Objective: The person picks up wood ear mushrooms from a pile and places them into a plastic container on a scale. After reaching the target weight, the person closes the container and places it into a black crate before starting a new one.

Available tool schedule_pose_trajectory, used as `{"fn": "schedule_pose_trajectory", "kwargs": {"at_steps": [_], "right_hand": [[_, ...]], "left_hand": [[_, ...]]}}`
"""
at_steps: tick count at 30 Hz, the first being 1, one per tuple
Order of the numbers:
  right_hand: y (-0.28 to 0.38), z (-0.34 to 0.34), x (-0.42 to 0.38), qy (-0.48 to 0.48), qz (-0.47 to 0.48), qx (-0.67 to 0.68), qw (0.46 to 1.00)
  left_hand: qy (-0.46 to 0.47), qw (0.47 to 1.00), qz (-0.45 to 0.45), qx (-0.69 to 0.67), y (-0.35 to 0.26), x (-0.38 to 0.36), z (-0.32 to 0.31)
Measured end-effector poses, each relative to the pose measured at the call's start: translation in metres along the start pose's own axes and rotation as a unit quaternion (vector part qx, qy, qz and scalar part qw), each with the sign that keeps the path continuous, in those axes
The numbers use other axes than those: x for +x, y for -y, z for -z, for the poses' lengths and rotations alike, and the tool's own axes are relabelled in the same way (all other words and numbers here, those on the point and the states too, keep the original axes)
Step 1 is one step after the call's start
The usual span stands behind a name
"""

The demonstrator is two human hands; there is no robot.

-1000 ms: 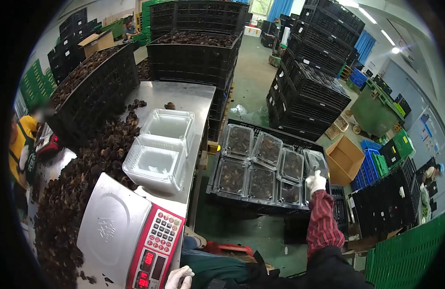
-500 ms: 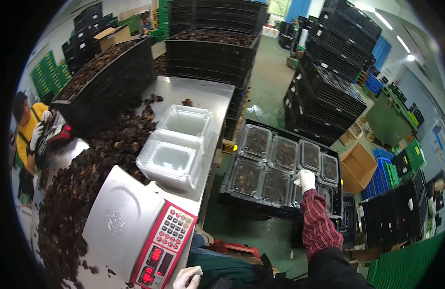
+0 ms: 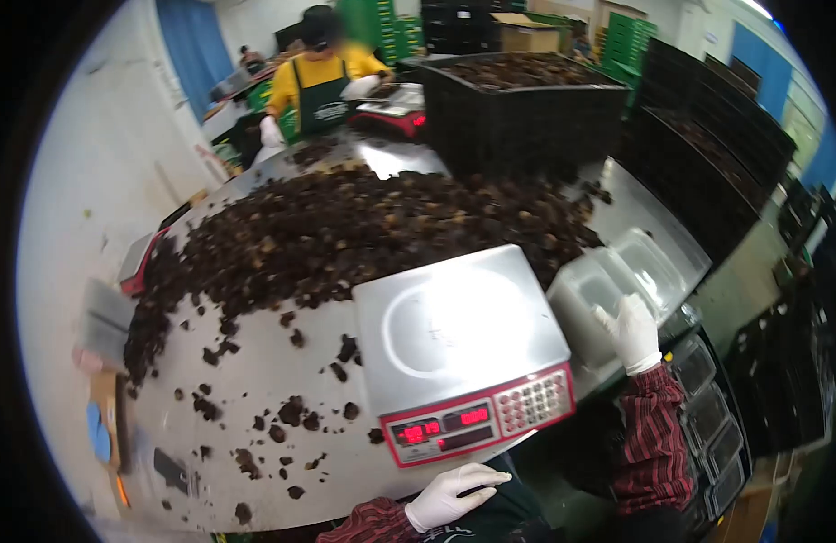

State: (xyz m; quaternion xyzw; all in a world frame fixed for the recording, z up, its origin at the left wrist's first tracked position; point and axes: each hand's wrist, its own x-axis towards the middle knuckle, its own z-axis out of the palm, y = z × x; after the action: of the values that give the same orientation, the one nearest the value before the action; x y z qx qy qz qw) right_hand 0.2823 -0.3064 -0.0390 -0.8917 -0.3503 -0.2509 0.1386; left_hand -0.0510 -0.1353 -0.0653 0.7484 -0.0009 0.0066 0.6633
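Observation:
My right hand (image 3: 631, 333), in a white glove, is at the near side of the stacked clear plastic containers (image 3: 590, 290), its fingers apart against their edge. My left hand (image 3: 458, 496), also gloved, hovers at the table's front edge below the scale, fingers loosely extended and nothing in them. Between and above my hands sits a red scale (image 3: 463, 353) with a bare steel plate and lit red digits. Behind it a wide heap of dark brown pieces (image 3: 345, 226) covers the steel table (image 3: 219, 362).
Across the table a person (image 3: 323, 81) in a yellow top and dark apron stands by another scale (image 3: 391, 113). A large black crate (image 3: 526, 118) of dark pieces is at the back. Lidded clear boxes (image 3: 707, 412) lie in a black crate at the lower right.
The view has swung left toward the table. My right hand has moved from the filled boxes in the floor-side crate to the stacked containers. More of my left hand now shows.

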Motion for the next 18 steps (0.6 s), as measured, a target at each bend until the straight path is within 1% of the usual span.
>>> {"fn": "schedule_pose_trajectory", "kwargs": {"at_steps": [1,2,3,4,5,6,7,8,9,10,11,13,14,15,16,18], "right_hand": [[0.001,-0.022,0.002,0.111,-0.059,0.014,0.992],[0.009,-0.023,0.006,0.095,-0.074,0.037,0.992],[0.004,-0.026,0.005,0.113,-0.074,0.056,0.989],[-0.002,-0.029,0.004,0.132,-0.075,0.074,0.986],[0.004,-0.022,0.005,0.132,-0.081,0.089,0.984],[0.01,-0.013,0.006,0.131,-0.088,0.103,0.982],[0.012,-0.008,0.008,0.153,-0.099,0.127,0.975],[0.015,-0.006,0.009,0.165,-0.11,0.134,0.971],[0.018,-0.004,0.011,0.165,-0.117,0.136,0.97],[0.02,-0.002,0.012,0.165,-0.124,0.139,0.969],[0.02,-0.003,0.013,0.17,-0.133,0.14,0.966],[0.02,-0.004,0.013,0.175,-0.156,0.15,0.96],[0.023,0.0,0.015,0.191,-0.178,0.15,0.954],[0.023,0.0,0.015,0.19,-0.184,0.145,0.953],[0.023,-0.002,0.014,0.19,-0.189,0.139,0.953],[0.023,-0.002,0.014,0.189,-0.198,0.134,0.952]], "left_hand": [[-0.018,1.0,0.0,0.006,-0.006,-0.002,0.011],[-0.052,0.996,-0.021,0.065,-0.016,-0.004,0.025],[-0.084,0.988,-0.044,0.124,-0.022,-0.004,0.041],[-0.133,0.979,-0.068,0.139,-0.027,-0.004,0.059],[-0.184,0.959,-0.097,0.19,-0.033,0.001,0.08],[-0.221,0.935,-0.09,0.261,-0.038,0.008,0.104],[-0.265,0.921,-0.085,0.274,-0.041,0.018,0.126],[-0.275,0.89,-0.133,0.339,-0.056,0.037,0.148],[-0.288,0.882,-0.139,0.345,-0.061,0.058,0.167],[-0.281,0.881,-0.126,0.359,-0.067,0.082,0.183],[-0.265,0.881,-0.176,0.351,-0.058,0.113,0.201],[-0.206,0.874,-0.182,0.4,-0.048,0.178,0.226],[-0.165,0.88,-0.191,0.402,-0.04,0.208,0.234],[-0.126,0.871,-0.203,0.429,-0.024,0.239,0.241],[-0.04,0.875,-0.165,0.454,-0.009,0.266,0.249],[0.041,0.773,-0.101,0.625,0.008,0.301,0.245]]}}
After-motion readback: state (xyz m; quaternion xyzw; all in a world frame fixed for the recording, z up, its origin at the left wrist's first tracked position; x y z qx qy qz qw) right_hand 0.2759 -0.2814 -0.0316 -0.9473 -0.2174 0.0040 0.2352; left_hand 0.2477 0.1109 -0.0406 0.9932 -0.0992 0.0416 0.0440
